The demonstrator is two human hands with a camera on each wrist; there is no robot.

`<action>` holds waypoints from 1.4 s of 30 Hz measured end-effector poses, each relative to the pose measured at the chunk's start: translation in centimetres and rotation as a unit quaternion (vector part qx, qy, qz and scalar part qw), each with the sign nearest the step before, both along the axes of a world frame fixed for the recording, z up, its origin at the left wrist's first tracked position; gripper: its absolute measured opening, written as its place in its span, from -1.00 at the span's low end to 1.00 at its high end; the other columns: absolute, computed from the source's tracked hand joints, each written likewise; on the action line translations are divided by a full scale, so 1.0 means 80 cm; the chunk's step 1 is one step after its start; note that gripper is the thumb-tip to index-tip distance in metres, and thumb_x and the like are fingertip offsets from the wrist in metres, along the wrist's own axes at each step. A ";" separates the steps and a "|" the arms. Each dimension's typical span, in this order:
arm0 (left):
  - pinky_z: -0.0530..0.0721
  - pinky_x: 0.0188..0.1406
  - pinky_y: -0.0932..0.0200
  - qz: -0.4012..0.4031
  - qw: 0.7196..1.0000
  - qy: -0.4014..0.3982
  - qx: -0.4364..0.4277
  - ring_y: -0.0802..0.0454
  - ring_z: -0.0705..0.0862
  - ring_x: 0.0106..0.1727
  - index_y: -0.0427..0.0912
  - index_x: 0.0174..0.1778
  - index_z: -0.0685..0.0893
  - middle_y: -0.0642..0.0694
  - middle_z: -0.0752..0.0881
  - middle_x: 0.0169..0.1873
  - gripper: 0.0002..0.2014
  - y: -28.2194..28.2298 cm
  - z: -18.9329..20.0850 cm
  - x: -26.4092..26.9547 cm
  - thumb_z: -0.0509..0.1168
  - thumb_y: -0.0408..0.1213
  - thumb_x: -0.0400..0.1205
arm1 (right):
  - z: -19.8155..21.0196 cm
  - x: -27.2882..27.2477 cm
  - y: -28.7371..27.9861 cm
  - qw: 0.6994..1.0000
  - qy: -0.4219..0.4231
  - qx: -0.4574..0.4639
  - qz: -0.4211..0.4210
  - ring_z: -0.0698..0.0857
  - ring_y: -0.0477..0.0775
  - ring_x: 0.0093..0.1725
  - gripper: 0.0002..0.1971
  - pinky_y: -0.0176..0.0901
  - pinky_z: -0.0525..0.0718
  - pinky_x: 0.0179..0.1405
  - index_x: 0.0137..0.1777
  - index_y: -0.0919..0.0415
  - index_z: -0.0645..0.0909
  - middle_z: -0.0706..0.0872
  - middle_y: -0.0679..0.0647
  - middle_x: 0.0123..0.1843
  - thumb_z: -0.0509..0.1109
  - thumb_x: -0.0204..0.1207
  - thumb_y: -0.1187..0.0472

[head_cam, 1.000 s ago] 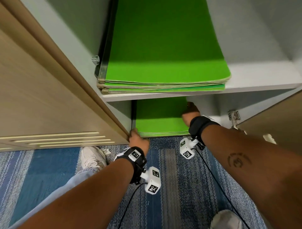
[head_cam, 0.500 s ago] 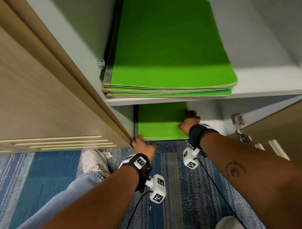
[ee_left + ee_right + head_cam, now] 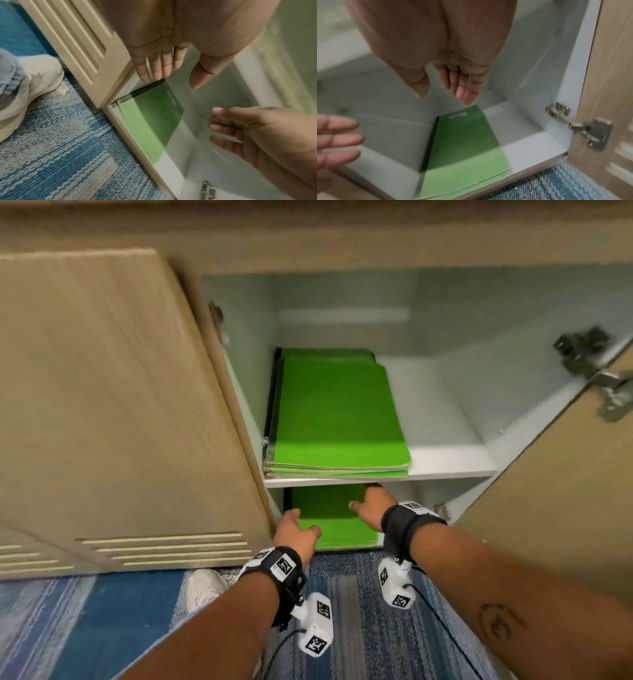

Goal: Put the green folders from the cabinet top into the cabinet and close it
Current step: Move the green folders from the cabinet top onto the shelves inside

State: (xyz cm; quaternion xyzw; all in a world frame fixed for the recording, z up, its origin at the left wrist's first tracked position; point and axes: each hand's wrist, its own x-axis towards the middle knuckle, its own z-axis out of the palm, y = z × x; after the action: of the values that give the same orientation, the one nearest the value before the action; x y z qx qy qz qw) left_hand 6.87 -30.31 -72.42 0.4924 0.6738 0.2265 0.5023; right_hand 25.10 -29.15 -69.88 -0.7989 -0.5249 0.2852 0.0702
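A few green folders [image 3: 337, 522] lie flat on the cabinet's bottom shelf, against its left wall, also visible as green folders [image 3: 150, 121] and green folders [image 3: 464, 146]. A thicker stack of green folders [image 3: 337, 419] rests on the shelf above. My left hand [image 3: 296, 530] hovers at the lower folders' front left corner with fingers [image 3: 154, 67] straight, holding nothing. My right hand [image 3: 368, 506] reaches under the upper shelf at their right side. Its fingers [image 3: 464, 92] are loosely extended above the folders, and the wrist views show a gap.
The left cabinet door [image 3: 120, 405] stands beside the opening. The right door [image 3: 565, 491] is swung open with its metal hinge [image 3: 613, 395] showing. White shelf space [image 3: 442, 419] lies right of the stacks. A white shoe [image 3: 205, 587] stands on blue patterned carpet [image 3: 359, 628].
My left hand has left the lower folders' front corner and my right hand their right edge; both now hover open. The head view has pulled back, showing the whole cabinet opening.
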 end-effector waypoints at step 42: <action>0.40 0.49 0.05 -0.084 0.919 0.208 0.325 -0.19 0.31 0.56 -0.15 0.61 0.20 -0.16 0.05 0.63 -0.24 -0.016 0.572 -0.010 0.34 -0.06 0.51 | 0.590 -0.011 -0.033 0.940 -0.289 0.164 0.078 0.31 0.37 0.55 -0.25 0.23 0.32 0.50 0.57 0.12 0.35 0.33 0.22 0.59 -0.04 0.58 -0.39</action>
State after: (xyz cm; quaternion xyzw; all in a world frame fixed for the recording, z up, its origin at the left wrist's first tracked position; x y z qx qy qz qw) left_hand 6.09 -31.62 -26.64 0.7193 0.6089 0.2820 0.1802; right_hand 24.20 -31.75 -22.65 -0.7811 -0.6225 -0.0435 0.0229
